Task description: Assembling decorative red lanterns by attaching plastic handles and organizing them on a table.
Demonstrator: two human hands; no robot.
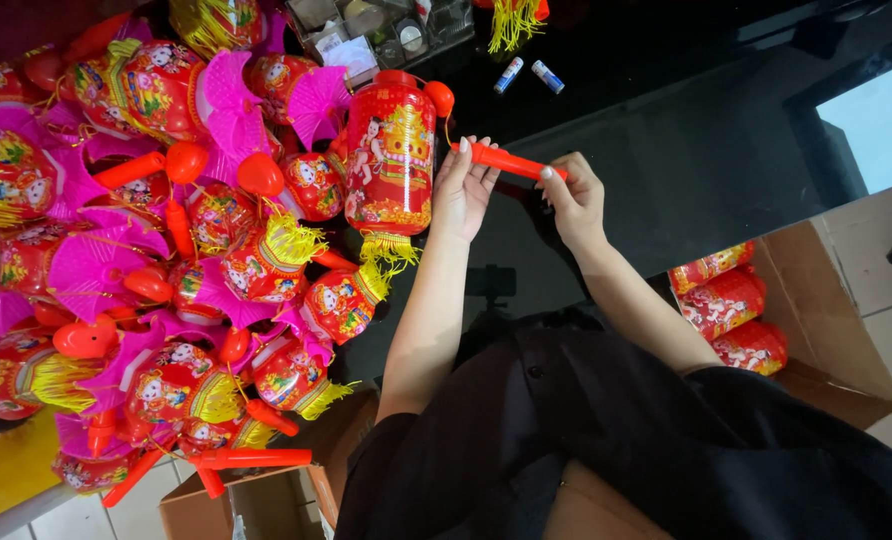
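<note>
In the upper middle of the frame, both hands meet over a dark glossy table [686, 170]. The left hand [463, 188] has its fingers stretched open and lies against the near end of an orange handle stick [506, 160]; it does not close around it, it only supports it. The right hand [573, 195] is closed on the far end of the same stick, pinching it with thumb and fingers. A thin cord goes from the stick to a red round cap on top of a red paper lantern [389, 160], which stands upright just left of the left hand, with a yellow tassel under it.

The left half of the frame is filled with a big pile of finished lanterns [166, 250], red and pink with yellow tassels and orange sticks, lying one over another. In my judgement this pile shows that a large part of the work is already done. At the right edge, an open cardboard box [826, 330] holds three folded flat lanterns [726, 300], so some pieces seem still left to make up. Two small batteries [528, 75] lie on the table above the hands, beside a clear plastic organiser [381, 30]. Another cardboard box [256, 500] is at the lower edge, partly hidden
</note>
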